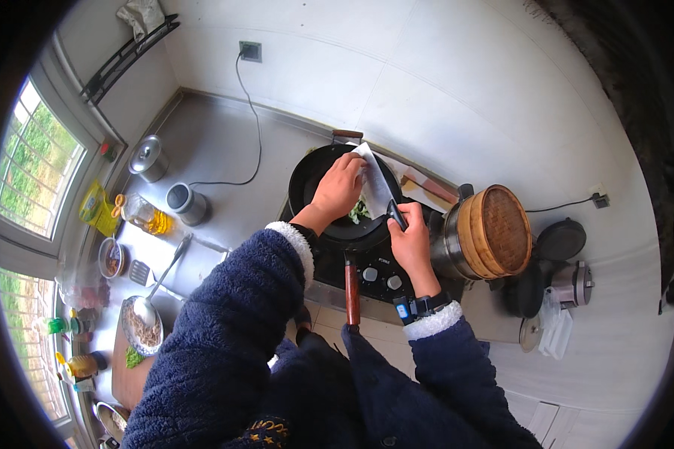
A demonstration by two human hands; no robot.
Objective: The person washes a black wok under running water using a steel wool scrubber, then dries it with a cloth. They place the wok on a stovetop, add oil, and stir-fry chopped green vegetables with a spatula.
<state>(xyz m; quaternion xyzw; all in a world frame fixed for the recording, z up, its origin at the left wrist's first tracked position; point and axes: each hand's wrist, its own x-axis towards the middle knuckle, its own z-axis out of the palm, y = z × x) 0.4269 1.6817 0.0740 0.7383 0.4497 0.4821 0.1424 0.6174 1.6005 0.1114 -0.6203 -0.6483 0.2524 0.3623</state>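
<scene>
A black wok [309, 177] sits on the gas stove, its long wooden handle [351, 289] pointing towards me. Chopped green vegetable [360, 213] lies low in the pan, partly covered by the blade. My right hand [414, 247] grips the black handle of a kitchen cleaver [377, 188], whose broad blade slants across the wok's right side. Over the pan, my left hand [337, 188] has its fingers bent against the blade's upper part. Whether those fingers pinch the blade or only touch it cannot be seen.
Close on the right stands a bamboo steamer [497, 233] on a metal pot. Stove knobs [370, 274] face me. At left are a steel canister [149, 159], an oil bottle [149, 215], a slotted spatula [141, 273] and a plate of shredded meat [146, 334] with a ladle [144, 310].
</scene>
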